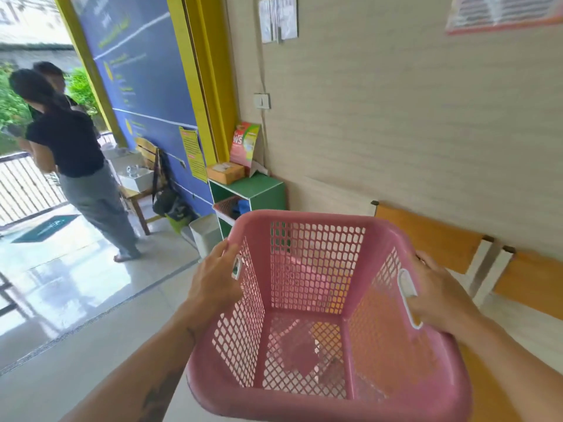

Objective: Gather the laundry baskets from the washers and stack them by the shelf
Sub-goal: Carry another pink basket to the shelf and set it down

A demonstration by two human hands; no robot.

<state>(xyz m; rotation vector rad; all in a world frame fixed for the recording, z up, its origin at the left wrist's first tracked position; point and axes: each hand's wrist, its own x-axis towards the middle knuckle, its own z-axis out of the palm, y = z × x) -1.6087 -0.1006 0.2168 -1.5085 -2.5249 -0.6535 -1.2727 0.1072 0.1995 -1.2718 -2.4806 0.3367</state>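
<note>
I carry an empty pink laundry basket [313, 300] with latticed walls in front of me, held off the floor. My left hand [214, 278] grips its left rim at the white handle. On the opposite side my right hand [438, 295] holds the right rim, fingers through the white handle. Ahead by the wall stands a small green shelf [253, 193], with another pink basket [227, 205] poking out of its compartment.
Two people [76, 153] stand at the open entrance on the left, near a wooden chair [143, 181] with a bag. A white bin [205, 233] sits beside the shelf. Orange benches [432, 236] line the right wall. Tiled floor lies between.
</note>
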